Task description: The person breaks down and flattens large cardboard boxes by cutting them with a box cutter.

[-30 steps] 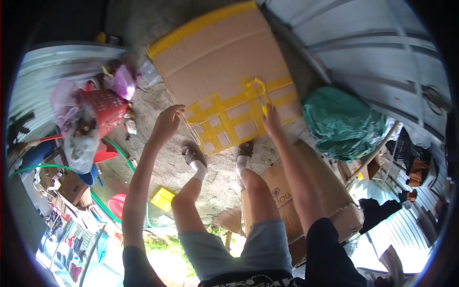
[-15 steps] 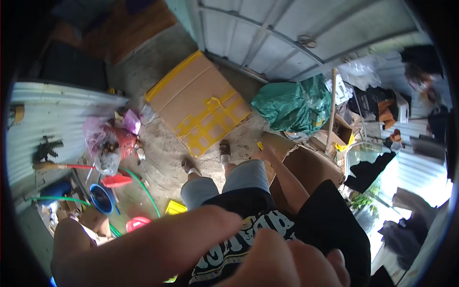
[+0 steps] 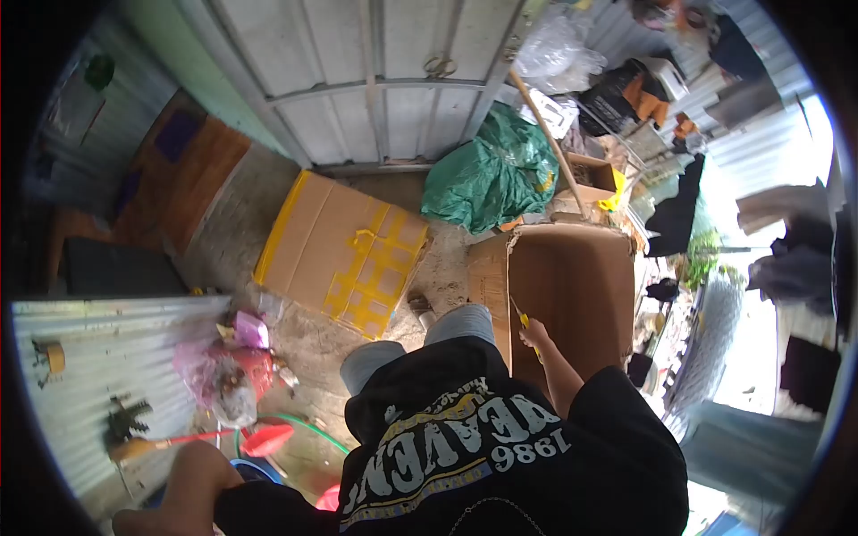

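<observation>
My right hand is closed around a yellow-handled cutter, its thin blade pointing up and to the left. The hand is over the opening of a large brown cardboard box, beside its left edge. This box stands open, and its inside looks bare where it shows. A closed cardboard box with many strips of yellow tape lies on the floor in front of my legs. Only part of my left arm shows at the lower left; its hand is out of view.
A green plastic bag and a wooden pole stand behind the open box. Ahead is a metal door. On the left are a red bag, a red dustpan and a green hose.
The view has turned and shifted. My left hand, blurred close to the camera before, has gone out of view. My right hand with the cutter has moved from beside my leg to the open box.
</observation>
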{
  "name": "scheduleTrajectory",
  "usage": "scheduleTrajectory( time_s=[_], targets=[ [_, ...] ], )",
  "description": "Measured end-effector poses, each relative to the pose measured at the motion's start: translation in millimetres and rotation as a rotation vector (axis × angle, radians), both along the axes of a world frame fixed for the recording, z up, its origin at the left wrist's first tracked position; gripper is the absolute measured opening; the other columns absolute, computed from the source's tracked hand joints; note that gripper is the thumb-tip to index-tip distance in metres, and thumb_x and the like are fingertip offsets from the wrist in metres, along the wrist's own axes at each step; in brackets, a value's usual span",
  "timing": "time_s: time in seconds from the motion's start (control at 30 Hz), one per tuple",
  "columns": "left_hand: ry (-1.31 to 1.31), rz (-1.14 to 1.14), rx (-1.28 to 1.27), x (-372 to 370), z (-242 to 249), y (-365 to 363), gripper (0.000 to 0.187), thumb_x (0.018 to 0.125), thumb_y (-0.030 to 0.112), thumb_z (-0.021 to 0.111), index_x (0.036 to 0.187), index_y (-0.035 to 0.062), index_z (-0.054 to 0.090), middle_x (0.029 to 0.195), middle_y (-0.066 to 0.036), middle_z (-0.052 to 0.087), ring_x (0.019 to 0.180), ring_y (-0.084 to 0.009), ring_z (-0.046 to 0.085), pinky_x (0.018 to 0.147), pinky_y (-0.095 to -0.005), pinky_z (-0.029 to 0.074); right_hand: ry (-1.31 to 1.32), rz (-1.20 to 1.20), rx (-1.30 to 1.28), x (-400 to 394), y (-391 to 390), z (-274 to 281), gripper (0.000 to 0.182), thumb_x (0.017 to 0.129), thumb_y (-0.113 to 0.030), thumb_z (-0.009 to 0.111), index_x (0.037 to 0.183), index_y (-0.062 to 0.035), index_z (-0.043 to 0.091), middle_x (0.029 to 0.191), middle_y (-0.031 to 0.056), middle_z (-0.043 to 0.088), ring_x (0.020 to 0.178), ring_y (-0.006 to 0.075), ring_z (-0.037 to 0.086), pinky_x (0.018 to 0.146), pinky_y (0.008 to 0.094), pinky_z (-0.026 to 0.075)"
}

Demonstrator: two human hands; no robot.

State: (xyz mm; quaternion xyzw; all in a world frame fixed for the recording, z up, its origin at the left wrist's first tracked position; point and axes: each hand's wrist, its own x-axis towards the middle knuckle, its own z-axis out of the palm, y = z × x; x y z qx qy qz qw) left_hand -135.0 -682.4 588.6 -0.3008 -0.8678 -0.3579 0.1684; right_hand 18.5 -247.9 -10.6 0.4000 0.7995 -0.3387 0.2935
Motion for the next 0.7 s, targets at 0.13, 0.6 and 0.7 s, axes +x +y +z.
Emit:
scheduleTrajectory(
  time_s=[0.13, 0.6, 0.7],
  targets=[
    [0.582, 0.339, 0.669, 12.5, -58.8, -117.3, 0.035, 0.08, 0.033, 0.042, 0.086, -0.0001, 0.051, 0.097, -0.013, 0.047, 0.087, -0.0223, 0.046, 0.078, -0.04, 0.036, -0.056, -0.092, 0.057, 67.5, -46.8, -10.3, 0.013, 0.073, -0.005, 0.053, 0.083, 0.0002, 0.048, 0.061, 0.01, 0.057, 0.05, 0.0172, 0.057, 0.04, 0.0268, 0.045],
    [-1.266, -0.451, -0.759, 43.7, -488.9, -298.5, 0.034, 0.083, 0.026, 0.049, 0.109, 0.0048, 0.052, 0.098, -0.014, 0.058, 0.091, -0.0224, 0.056, 0.08, -0.0326, 0.041, -0.147, -0.472, 0.147, 272.0, -339.5, 51.9, 0.036, 0.073, -0.015, 0.045, 0.105, -0.0004, 0.05, 0.09, 0.0213, 0.059, 0.082, 0.0361, 0.058, 0.071, 0.0455, 0.045],
    [-0.605, -0.423, -0.464, 5.7, -367.6, -222.5, 0.022, 0.083, 0.006, 0.044, 0.103, 0.0006, 0.053, 0.094, -0.016, 0.057, 0.085, -0.0229, 0.055, 0.075, -0.0327, 0.042, -0.245, -0.362, -0.006, 375.2, -367.7, -10.4, 0.021, 0.072, -0.01, 0.05, 0.086, 0.0036, 0.055, 0.066, 0.0162, 0.058, 0.052, 0.0246, 0.058, 0.043, 0.0361, 0.045]
  ],
)
